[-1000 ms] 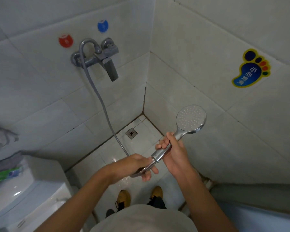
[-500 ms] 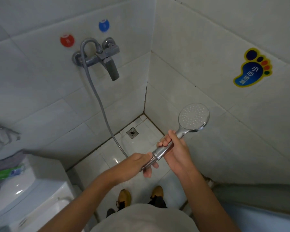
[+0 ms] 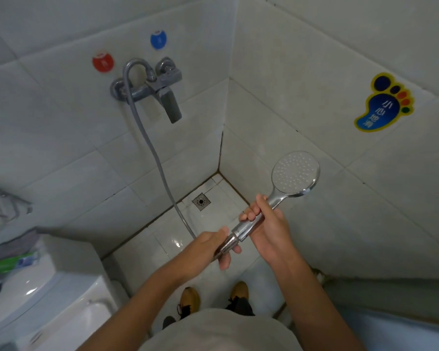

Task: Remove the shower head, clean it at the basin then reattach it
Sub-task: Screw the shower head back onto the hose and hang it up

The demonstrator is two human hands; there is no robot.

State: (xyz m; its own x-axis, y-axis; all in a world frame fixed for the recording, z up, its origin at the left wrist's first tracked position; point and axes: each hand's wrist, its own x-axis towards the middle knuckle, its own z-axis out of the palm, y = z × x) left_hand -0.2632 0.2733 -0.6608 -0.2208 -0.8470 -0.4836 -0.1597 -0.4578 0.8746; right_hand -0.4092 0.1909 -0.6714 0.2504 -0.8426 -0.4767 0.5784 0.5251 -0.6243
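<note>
A chrome shower head (image 3: 295, 173) with a round white spray face points up and to the right, in front of the right tiled wall. My right hand (image 3: 266, 224) grips its handle just above the joint. My left hand (image 3: 211, 245) grips the metal hose nut (image 3: 229, 243) at the handle's lower end. The grey hose (image 3: 152, 148) runs from that nut up to the wall mixer tap (image 3: 157, 87).
A floor drain (image 3: 201, 201) lies in the corner of the wet white floor. A white toilet cistern (image 3: 36, 287) stands at the lower left, with a green tube on it. A wire rack (image 3: 0, 206) hangs on the left wall. My brown shoes (image 3: 189, 298) are below.
Both hands and the shower head have shifted slightly up and to the right. My left hand has turned a little on the hose nut.
</note>
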